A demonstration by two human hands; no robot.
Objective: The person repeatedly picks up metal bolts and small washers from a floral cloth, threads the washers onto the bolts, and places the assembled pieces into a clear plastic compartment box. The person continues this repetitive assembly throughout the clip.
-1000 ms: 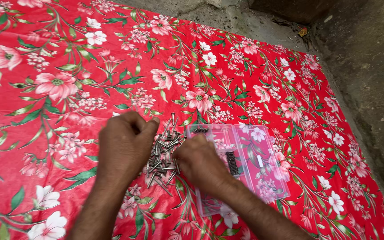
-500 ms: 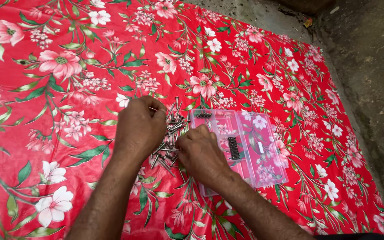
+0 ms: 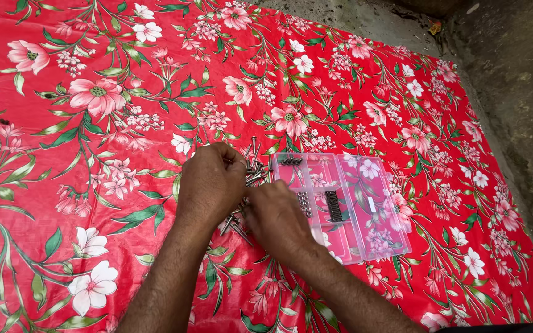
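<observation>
Screws (image 3: pixel 251 176) piled under curled fingers of left hand (image 3: pixel 211 185), right hand (image 3: pixel 276 219), grips hidden.

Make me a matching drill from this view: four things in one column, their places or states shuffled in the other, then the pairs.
1. left hand
2. pile of screws
3. clear organizer box
4. floral cloth

A. lies open, right of the hands
B. spread red over the ground
C. heaped between hands and box
D. rests over the pile's left side

Pairs: 1-D, 2-C, 3-A, 4-B
</observation>
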